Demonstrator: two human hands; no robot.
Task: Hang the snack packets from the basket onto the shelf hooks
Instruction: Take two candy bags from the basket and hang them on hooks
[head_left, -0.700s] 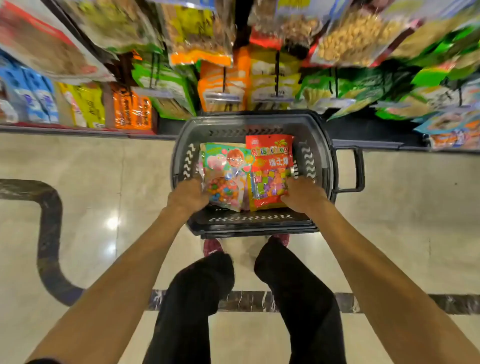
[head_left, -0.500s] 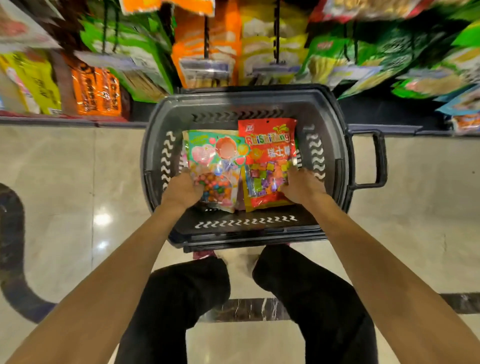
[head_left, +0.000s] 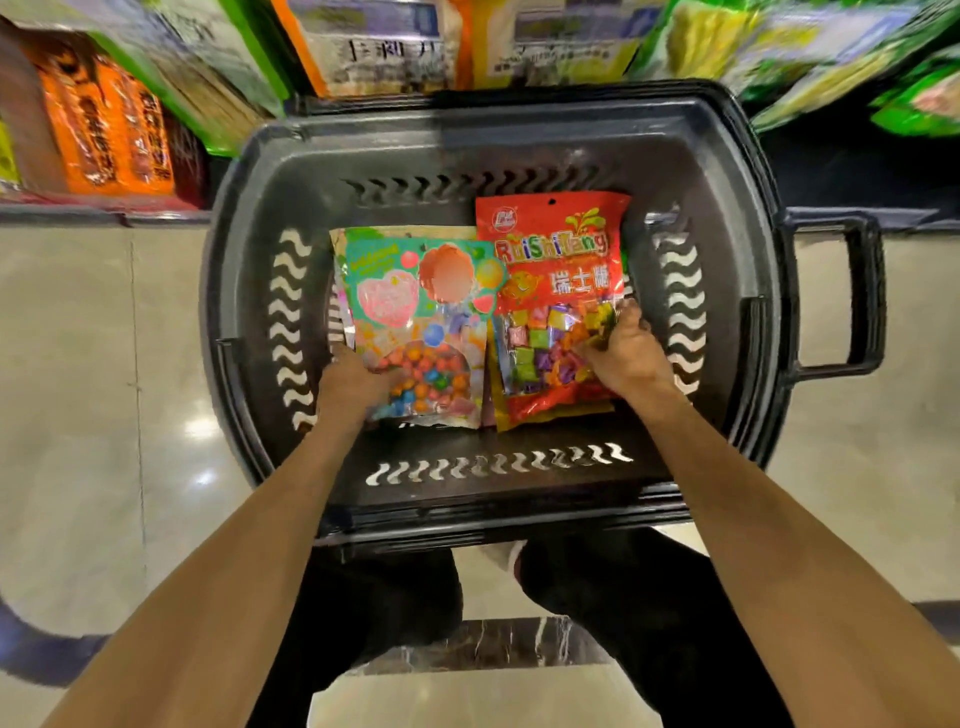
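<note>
A dark grey plastic basket (head_left: 727, 171) stands on the floor in front of me. Inside it lie two candy packets side by side. The left one is a green and pink packet (head_left: 415, 301) with round coloured sweets. My left hand (head_left: 353, 384) grips its lower left corner. The right one is a red packet (head_left: 558, 260) of square wrapped candies. My right hand (head_left: 623, 353) clutches its lower right part, fingers pressed into the bag. More packet edges show underneath these two.
Shelf rows of hanging snack bags (head_left: 374, 47) rise just behind the basket, orange packs (head_left: 104, 130) at the left and green ones (head_left: 924, 98) at the right. The basket's handle (head_left: 862, 301) sticks out to the right. My knees (head_left: 597, 587) are below the basket on the polished floor.
My head has dropped closer, so the basket fills more of the view. Both hands stayed on the two packets, the right one closing further onto the red packet.
</note>
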